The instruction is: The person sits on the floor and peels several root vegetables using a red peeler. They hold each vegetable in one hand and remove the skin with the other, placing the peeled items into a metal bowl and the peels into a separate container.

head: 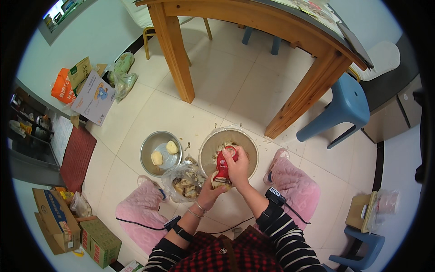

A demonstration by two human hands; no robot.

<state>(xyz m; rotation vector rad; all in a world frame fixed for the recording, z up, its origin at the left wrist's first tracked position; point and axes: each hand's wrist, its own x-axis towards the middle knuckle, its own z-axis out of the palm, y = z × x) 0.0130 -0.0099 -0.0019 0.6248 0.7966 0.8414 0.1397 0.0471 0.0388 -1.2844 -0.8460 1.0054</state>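
Note:
My right hand point(238, 166) grips a red peeler point(222, 165) with its blade end over a partly peeled potato point(217, 183). Beneath it, my left hand point(208, 195) holds that potato. Both hands are above the near edge of a round bin point(252, 146) with a plastic liner and peelings point(222, 146) inside. To its left, a round metal bowl point(144, 149) holds two pale peeled pieces point(172, 147). A clear plastic bag point(187, 185) of brownish unpeeled pieces lies beside my left hand.
A wooden table point(173, 61) stands ahead, with a blue plastic stool point(350, 98) at its right. Cardboard boxes point(56, 219) are at lower left; bags point(124, 74) and a flat printed carton point(94, 98) lie by the left wall. Peel scraps dot the tiled floor. A black cable point(238, 224) crosses near my lap.

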